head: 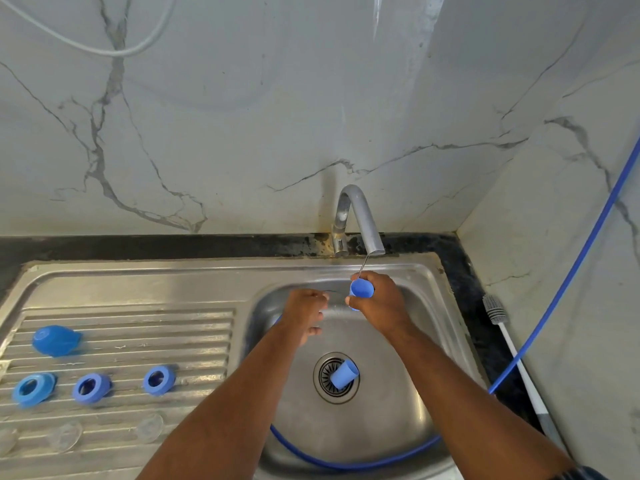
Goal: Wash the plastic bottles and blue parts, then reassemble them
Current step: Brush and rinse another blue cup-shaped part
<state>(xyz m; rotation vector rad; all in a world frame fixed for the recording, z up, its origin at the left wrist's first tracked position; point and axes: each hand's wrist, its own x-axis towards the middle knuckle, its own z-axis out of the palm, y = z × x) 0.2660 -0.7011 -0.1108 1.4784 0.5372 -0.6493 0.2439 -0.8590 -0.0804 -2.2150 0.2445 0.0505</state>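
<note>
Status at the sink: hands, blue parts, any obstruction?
Right hand grips blue cap under faucet trickle. Left hand loose, empty. Second cap lying on drain; blue hose looped in basin.

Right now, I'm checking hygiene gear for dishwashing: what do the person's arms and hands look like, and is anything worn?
The left hand and right hand are bare: no gloves, rings, watch or bracelet show. Both forearms are uncovered to the frame's edge. A scrap of dark blue cloth sits by the right elbow, possibly a sleeve.
</note>
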